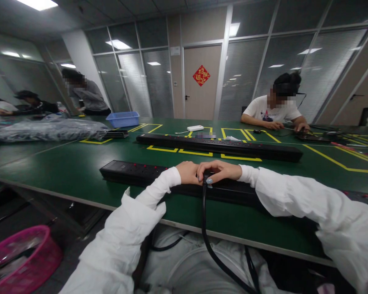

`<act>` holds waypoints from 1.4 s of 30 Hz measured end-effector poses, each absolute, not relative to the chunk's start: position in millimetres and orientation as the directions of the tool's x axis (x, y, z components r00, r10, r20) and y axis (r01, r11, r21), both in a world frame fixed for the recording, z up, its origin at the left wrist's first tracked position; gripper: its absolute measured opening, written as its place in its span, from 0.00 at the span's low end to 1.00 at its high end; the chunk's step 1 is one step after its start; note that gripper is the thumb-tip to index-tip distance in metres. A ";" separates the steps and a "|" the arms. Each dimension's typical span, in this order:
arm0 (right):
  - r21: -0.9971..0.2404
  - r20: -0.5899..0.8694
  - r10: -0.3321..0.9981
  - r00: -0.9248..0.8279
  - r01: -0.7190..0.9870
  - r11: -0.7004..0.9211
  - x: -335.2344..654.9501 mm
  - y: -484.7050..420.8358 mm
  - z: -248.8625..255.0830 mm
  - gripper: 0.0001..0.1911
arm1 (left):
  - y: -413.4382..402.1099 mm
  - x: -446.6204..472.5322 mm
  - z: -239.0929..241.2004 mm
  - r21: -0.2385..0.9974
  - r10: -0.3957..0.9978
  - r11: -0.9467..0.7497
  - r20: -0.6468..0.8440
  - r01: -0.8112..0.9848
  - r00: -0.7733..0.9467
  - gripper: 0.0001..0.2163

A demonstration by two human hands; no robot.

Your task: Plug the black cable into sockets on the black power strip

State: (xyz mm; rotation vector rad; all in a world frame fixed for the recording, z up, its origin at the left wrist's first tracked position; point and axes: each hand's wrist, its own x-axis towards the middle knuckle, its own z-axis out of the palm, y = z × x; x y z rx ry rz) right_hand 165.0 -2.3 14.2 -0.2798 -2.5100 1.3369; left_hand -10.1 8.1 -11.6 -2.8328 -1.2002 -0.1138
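Observation:
A long black power strip [131,171] with red switches lies across the green table [64,171] in front of me. Both hands meet over its middle. My left hand [188,172] is closed, resting on the strip beside the plug. My right hand [218,171] is curled with its fingers pinched round a black plug [206,179] that sits on the strip. The plug's thick black cable [206,228] drops over the table edge toward my lap. Both arms wear white sleeves.
A second long black power strip [221,147] lies farther back among yellow tape outlines. A blue bin [122,119], a white adapter [195,128] and plastic-wrapped goods [49,130] sit beyond. Other people work at the right and left. A pink basket [18,257] stands on the floor at left.

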 end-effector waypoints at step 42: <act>-0.782 0.186 0.366 -0.912 0.088 0.617 161.9 -6.2 11.9 0.13 | 5.9 -9.4 -8.4 0.013 0.729 -0.683 0.077 0.730 0.681 0.22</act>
